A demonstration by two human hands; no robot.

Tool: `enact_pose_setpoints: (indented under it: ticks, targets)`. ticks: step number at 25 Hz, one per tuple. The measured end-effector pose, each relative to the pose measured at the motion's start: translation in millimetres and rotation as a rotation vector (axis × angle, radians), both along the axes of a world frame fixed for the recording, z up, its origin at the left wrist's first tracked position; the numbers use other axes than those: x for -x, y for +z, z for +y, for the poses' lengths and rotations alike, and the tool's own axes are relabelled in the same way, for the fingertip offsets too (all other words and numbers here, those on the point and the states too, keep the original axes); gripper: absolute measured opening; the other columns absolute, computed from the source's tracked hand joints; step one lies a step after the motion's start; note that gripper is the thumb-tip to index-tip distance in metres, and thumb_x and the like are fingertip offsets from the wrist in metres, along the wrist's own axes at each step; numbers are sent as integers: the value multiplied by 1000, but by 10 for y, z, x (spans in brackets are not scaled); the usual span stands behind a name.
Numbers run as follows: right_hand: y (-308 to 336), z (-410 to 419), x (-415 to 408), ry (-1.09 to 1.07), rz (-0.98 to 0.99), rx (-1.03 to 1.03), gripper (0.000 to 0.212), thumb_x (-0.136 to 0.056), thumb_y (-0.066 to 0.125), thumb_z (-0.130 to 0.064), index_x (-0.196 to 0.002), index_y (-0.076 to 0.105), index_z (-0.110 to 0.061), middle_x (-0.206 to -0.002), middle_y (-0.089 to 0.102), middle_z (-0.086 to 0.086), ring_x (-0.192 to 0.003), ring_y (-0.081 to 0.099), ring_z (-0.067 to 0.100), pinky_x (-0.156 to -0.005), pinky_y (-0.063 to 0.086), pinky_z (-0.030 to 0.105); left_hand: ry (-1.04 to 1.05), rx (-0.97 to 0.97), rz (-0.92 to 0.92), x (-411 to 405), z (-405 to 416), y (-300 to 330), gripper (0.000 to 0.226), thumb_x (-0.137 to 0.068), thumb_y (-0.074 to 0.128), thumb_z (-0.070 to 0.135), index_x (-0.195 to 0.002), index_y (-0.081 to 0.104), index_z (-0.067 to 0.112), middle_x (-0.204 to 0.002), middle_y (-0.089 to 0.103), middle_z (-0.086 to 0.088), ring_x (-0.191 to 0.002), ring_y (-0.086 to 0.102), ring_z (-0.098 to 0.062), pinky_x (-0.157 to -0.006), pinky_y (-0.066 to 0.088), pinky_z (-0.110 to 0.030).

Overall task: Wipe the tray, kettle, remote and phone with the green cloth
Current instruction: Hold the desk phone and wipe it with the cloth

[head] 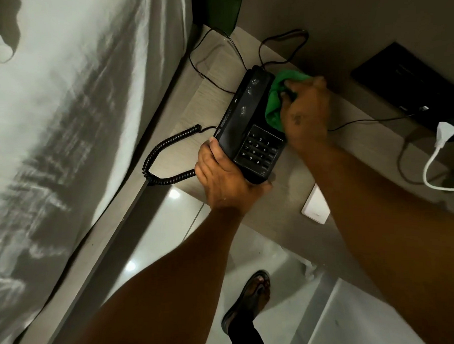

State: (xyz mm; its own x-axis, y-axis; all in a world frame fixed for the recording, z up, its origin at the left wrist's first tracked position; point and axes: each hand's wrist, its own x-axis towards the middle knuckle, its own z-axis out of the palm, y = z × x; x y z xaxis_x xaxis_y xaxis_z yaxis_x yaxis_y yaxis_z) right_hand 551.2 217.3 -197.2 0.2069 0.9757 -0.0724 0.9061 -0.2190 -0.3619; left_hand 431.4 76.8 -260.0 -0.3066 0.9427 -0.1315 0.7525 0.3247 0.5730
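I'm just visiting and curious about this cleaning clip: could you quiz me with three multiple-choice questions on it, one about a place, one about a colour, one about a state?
1. Where is the cloth?
A. Against the phone's right side
B. On the floor
C. On the bed

2. What colour is the phone?
A. White
B. Black
C. Red

3. What is the left hand doing?
A. Hanging free
B. Pressing a key
C. Gripping the phone's near end

Answers:
1 A, the right hand presses the cloth to that side.
2 B, body and keypad are black.
3 C, thumb and fingers wrap the near end, steadying it on the table.
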Motion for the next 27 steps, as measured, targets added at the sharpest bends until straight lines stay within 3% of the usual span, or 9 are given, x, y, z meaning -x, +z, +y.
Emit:
enact_pose_setpoints:
  ticks: [3,8,10,12,16,18,21,24,27]
  targets:
    - [51,-74,29,-41,59,9,30,-95,54,-20,-124,59,-15,-132,44,15,-115,51,26,-88,37,16,-3,10,14,-13,-5,18,140,-51,68,82,-150,16,-2,-149,32,-23,-140,32,-39,-117,23,-53]
    - [6,-958,272,77,129,-33,27,-93,54,-18,-118,64,-17,-119,49,7,-106,50,23,-87,49,32,8,5,39,-15,-15,-48,127,-68,49,87,-151,15,-3,-152,31,-25,-143,30,-40,-116,26,-57]
    - [-13,-737,168,127,80,-35,31,-90,57,-8,-120,63,-14,-123,51,14,-109,53,29,-90,51,36,2,6,46,-22,-8,-49,132,-65,41,93,-151,13,-2,-151,30,-25,-142,30,-40,-118,23,-54]
    - [-17,-338,27,97,52,11,37,-89,55,-3,-124,59,-15,-130,46,16,-114,52,31,-94,51,37,1,12,50,-27,-12,-59,139,-57,52,94,-152,13,-1,-151,30,-23,-141,31,-40,-118,21,-52]
    - [47,86,-80,-93,116,5,39,-89,52,2,-124,60,-13,-133,47,17,-115,54,31,-88,46,21,-1,33,49,-24,-9,-55,143,-51,59,91,-151,15,0,-149,31,-22,-139,33,-40,-117,23,-53]
    - [38,-222,48,-84,128,-13,36,-90,52,1,-122,61,-12,-131,48,17,-113,54,29,-88,46,20,15,12,55,-30,-11,-50,138,-57,52,94,-151,16,-1,-148,31,-22,-138,34,-39,-116,25,-52]
    - [61,-839,275,4,147,5,32,-92,54,-5,-121,63,-15,-126,49,12,-111,53,27,-88,53,33,8,4,46,-11,-7,-50,132,-64,30,97,-151,16,-2,-149,32,-23,-139,32,-39,-114,24,-53]
    - [57,-487,131,51,100,15,39,-88,54,1,-123,60,-15,-128,47,14,-113,51,29,-90,53,35,16,11,59,-36,3,-53,138,-59,45,97,-151,18,-2,-148,32,-22,-138,33,-39,-115,24,-52]
    - [95,66,-55,2,65,18,43,-86,53,6,-124,60,-13,-129,49,18,-114,53,32,-88,45,22,9,48,58,-26,0,-74,147,-49,61,94,-152,16,-1,-149,31,-21,-139,33,-39,-117,22,-51]
